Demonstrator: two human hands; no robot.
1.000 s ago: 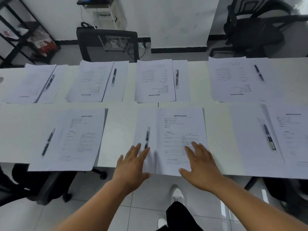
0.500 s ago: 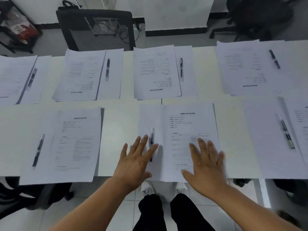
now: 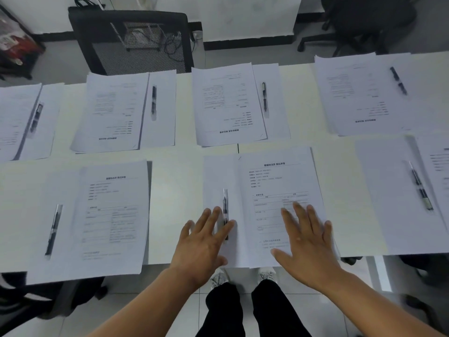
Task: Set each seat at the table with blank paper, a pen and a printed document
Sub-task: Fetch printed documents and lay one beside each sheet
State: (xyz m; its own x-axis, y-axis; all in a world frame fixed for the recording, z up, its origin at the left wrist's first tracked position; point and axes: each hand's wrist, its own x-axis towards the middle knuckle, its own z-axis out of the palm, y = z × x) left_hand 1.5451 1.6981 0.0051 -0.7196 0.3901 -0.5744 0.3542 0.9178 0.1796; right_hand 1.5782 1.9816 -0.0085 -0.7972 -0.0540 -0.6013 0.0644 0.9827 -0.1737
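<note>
Head cam showed my left hand flat on the blank paper at the table's near edge, fingers straight and spread, their tips up against the lower end of the pen; nothing gripped. My right hand lay flat on the printed document just beside it, fingers also straight, pressing and holding nothing. Vs a sec earlier both hands had crept fwd over the sheets, and the set sat a bit further in from the near edge. I read that as squaring up this seat, prob the last touch, not a new placement.

Doc overlapped the blank sheet's right side; pen lay lengthwise on the sheet's exposed strip. Both sheets' lower ends overhung the near edge slightly.

Rest of the table: white top, seam down the middle. Near-left set and near-right set each had paper, pen, doc. Four more sets ran along the far edge, docs facing the other way, each w/ a pen. So every seat in view looked laid; task approx done, in my judgement.

Room: black mesh chair behind the far edge, another dark chair far right, white wall w/ dark skirting, tiled floor.
</note>
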